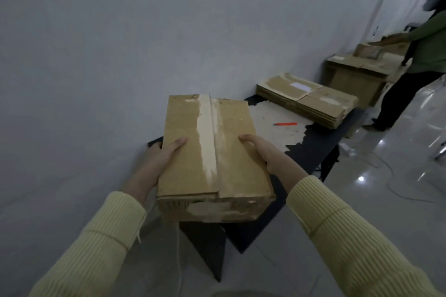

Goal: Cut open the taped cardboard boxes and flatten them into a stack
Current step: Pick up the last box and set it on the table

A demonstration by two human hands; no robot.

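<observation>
The left hand (166,154) and right hand (260,149) clamp the cardboard box (231,166) between them, one on each long side. A thumb lies over each top edge, and the other fingers are hidden down the sides. The box sits between the palms, over the near end of the dark table (311,149); whether it rests on the table or is carried just above it cannot be told. Its long axis runs straight away from the wrists, and the pale tape strip (207,142) follows that axis down the middle seam, midway between the two thumbs and seemingly uncut. Beyond the right hand's knuckles and off to its outer side lies a thin orange tool (285,124), probably the cutter. It lies crosswise to the box and well apart from it. The right hand is plainly the nearer one, so it would likely let go and reach forward and outward while the left steadies the box. Farther out the same way lies a stack of flattened boxes (306,99). Past that another person (427,55) bends over more cardboard.
</observation>
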